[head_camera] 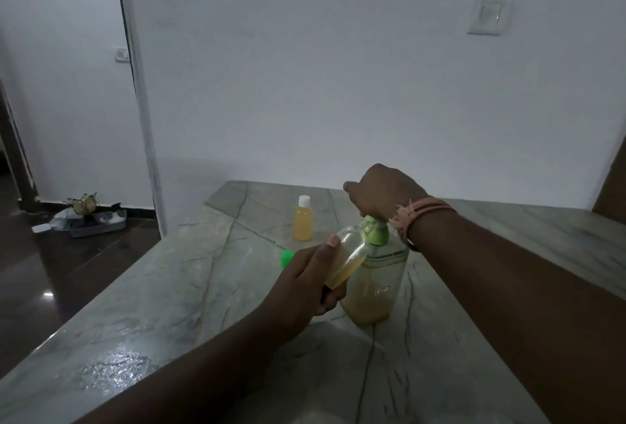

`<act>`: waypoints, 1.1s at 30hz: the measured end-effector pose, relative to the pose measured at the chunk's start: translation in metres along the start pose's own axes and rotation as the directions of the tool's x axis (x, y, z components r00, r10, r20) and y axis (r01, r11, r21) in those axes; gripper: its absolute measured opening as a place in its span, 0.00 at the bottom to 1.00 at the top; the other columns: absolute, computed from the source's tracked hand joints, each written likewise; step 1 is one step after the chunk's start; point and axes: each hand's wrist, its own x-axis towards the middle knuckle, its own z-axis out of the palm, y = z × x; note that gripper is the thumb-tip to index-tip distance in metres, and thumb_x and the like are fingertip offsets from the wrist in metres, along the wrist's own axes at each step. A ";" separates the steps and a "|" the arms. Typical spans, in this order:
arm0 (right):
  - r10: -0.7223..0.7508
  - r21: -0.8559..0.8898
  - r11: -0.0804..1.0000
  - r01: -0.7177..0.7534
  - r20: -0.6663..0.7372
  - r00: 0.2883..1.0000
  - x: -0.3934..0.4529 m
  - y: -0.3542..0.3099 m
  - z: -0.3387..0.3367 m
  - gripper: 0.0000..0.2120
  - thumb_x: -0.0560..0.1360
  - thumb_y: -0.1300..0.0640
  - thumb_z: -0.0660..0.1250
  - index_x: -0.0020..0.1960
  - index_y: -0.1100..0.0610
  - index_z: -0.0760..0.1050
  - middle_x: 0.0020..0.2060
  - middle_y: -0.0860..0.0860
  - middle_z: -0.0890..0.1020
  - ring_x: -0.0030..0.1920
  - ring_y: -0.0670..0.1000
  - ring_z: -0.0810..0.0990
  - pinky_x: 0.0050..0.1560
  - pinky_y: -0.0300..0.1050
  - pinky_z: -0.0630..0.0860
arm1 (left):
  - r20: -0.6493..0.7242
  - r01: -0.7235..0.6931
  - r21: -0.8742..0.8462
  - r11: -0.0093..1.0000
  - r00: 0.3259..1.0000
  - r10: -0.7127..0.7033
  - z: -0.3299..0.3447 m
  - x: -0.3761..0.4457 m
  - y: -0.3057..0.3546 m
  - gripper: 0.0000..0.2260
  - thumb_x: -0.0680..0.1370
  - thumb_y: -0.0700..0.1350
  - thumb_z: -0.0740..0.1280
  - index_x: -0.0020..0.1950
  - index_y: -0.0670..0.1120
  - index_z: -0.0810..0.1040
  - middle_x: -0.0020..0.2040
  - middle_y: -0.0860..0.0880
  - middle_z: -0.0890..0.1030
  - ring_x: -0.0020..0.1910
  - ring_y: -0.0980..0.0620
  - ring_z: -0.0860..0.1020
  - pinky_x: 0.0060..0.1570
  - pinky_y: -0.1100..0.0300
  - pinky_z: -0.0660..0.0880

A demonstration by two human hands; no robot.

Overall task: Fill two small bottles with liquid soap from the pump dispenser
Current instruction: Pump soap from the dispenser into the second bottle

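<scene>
1. Right now the right hand (pixel 382 191) sits on top of the pump dispenser (pixel 374 283), its fingers bent down over the green pump head (pixel 374 230); how tightly they wrap it cannot be told, since the back of the hand hides them.
2. Below that hand the dispenser stands upright on the counter (pixel 203 315), a clear bottle with yellowish soap filling only its lower part.
3. Just left of the pump head, the left hand (pixel 305 284) grips a small clear bottle (pixel 345 261), thumb along its upper side and fingers curled beneath.
4. That bottle is tilted, its open mouth up against the green nozzle, and amber soap pools in its lower end near the left palm; the upper part looks empty.
5. Beyond the left hand and left of the right hand, a second small bottle (pixel 303 218) stands upright on the counter, white cap on, filled with orange-yellow liquid almost to its neck.
6. Close past the left knuckles a green cap (pixel 287 257) lies on the counter, partly hidden by the hand.
7. Pink bands (pixel 425 210) circle the right wrist.
</scene>
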 end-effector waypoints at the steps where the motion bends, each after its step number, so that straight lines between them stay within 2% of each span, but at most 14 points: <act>1: -0.005 -0.020 1.000 0.005 0.005 1.000 0.001 -0.001 -0.002 0.18 0.73 0.45 0.60 0.36 0.57 0.79 0.38 0.52 0.85 0.41 0.55 0.82 0.50 0.49 0.79 | -0.001 0.004 -0.002 1.000 1.000 -0.004 0.000 0.000 0.000 0.20 0.82 0.58 0.54 0.45 0.45 0.76 0.29 0.46 0.71 0.24 0.54 0.66 0.25 0.59 0.62; 3: -0.016 -0.024 1.000 0.015 -0.035 0.999 0.003 -0.002 -0.002 0.18 0.74 0.44 0.60 0.37 0.57 0.79 0.38 0.52 0.84 0.41 0.55 0.82 0.49 0.48 0.79 | -0.004 0.008 -0.006 1.000 1.000 -0.008 0.000 0.001 0.000 0.20 0.82 0.58 0.54 0.44 0.45 0.76 0.29 0.46 0.71 0.24 0.54 0.66 0.25 0.60 0.63; 6: 0.026 0.092 0.996 -0.016 -0.106 0.994 0.000 0.005 0.004 0.22 0.74 0.43 0.58 0.40 0.58 0.81 0.38 0.54 0.84 0.40 0.57 0.82 0.47 0.48 0.78 | -0.002 0.005 -0.008 1.000 1.000 -0.005 -0.001 0.003 0.000 0.20 0.82 0.57 0.54 0.44 0.45 0.76 0.29 0.46 0.71 0.24 0.54 0.66 0.24 0.61 0.64; 9: 0.020 0.121 0.993 -0.011 -0.072 0.997 -0.002 0.006 0.005 0.20 0.73 0.45 0.60 0.39 0.60 0.82 0.36 0.54 0.85 0.38 0.55 0.82 0.45 0.47 0.78 | 0.007 0.001 -0.016 1.000 1.000 -0.001 -0.001 0.003 -0.002 0.19 0.83 0.56 0.53 0.44 0.45 0.76 0.29 0.46 0.71 0.24 0.53 0.66 0.24 0.61 0.63; 13: 0.008 0.054 0.999 -0.006 -0.048 0.999 -0.003 0.001 0.002 0.18 0.72 0.45 0.61 0.36 0.58 0.78 0.37 0.52 0.84 0.40 0.56 0.82 0.47 0.48 0.78 | 0.002 0.001 -0.004 1.000 1.000 -0.001 0.000 0.001 -0.002 0.20 0.83 0.56 0.53 0.43 0.46 0.76 0.28 0.47 0.71 0.23 0.54 0.66 0.24 0.61 0.63; 16: -0.008 -0.021 1.000 0.008 -0.018 1.000 -0.003 -0.003 -0.004 0.16 0.73 0.47 0.62 0.35 0.58 0.77 0.36 0.51 0.83 0.39 0.55 0.81 0.43 0.45 0.77 | -0.001 -0.004 -0.007 1.000 1.000 0.004 0.001 0.001 0.000 0.20 0.81 0.58 0.54 0.43 0.46 0.76 0.28 0.46 0.70 0.23 0.54 0.65 0.25 0.60 0.62; 20: 0.009 0.039 0.999 -0.007 -0.050 0.999 -0.002 0.000 0.002 0.15 0.71 0.48 0.60 0.35 0.57 0.78 0.36 0.52 0.84 0.40 0.56 0.82 0.47 0.47 0.78 | -0.003 -0.019 -0.003 1.000 1.000 0.019 0.000 0.003 -0.003 0.21 0.81 0.58 0.54 0.41 0.45 0.75 0.28 0.46 0.70 0.23 0.53 0.65 0.25 0.60 0.62; 22: 0.033 0.062 0.998 -0.030 -0.037 0.999 -0.002 0.001 0.004 0.14 0.70 0.49 0.61 0.37 0.57 0.79 0.38 0.52 0.85 0.41 0.56 0.82 0.45 0.46 0.77 | 0.006 -0.021 -0.008 1.000 1.000 0.021 0.000 0.003 -0.004 0.20 0.82 0.58 0.54 0.42 0.45 0.75 0.28 0.47 0.70 0.23 0.53 0.65 0.24 0.61 0.62; 27: 0.019 -0.037 0.999 -0.021 -0.053 0.998 -0.006 -0.003 0.000 0.12 0.74 0.49 0.63 0.35 0.55 0.73 0.36 0.51 0.79 0.41 0.55 0.79 0.41 0.44 0.72 | 0.005 -0.024 -0.019 1.000 1.000 0.024 0.000 0.002 -0.003 0.20 0.81 0.59 0.55 0.40 0.47 0.76 0.28 0.46 0.70 0.23 0.53 0.65 0.24 0.61 0.61; 30: -0.014 -0.092 0.996 0.013 -0.014 1.000 -0.005 -0.007 -0.007 0.12 0.74 0.51 0.63 0.35 0.55 0.73 0.35 0.52 0.80 0.38 0.54 0.78 0.37 0.42 0.70 | -0.002 -0.020 -0.013 1.000 1.000 0.020 0.000 0.002 -0.002 0.20 0.81 0.58 0.54 0.41 0.46 0.76 0.27 0.46 0.70 0.23 0.53 0.64 0.24 0.60 0.61; 33: -0.036 -0.051 0.998 0.033 -0.053 0.998 -0.002 -0.005 -0.008 0.13 0.73 0.49 0.62 0.35 0.56 0.74 0.35 0.51 0.81 0.37 0.54 0.79 0.38 0.43 0.73 | 0.003 -0.035 -0.020 0.999 0.999 0.035 0.000 0.003 -0.001 0.21 0.82 0.57 0.54 0.41 0.43 0.74 0.27 0.46 0.69 0.22 0.53 0.64 0.24 0.60 0.61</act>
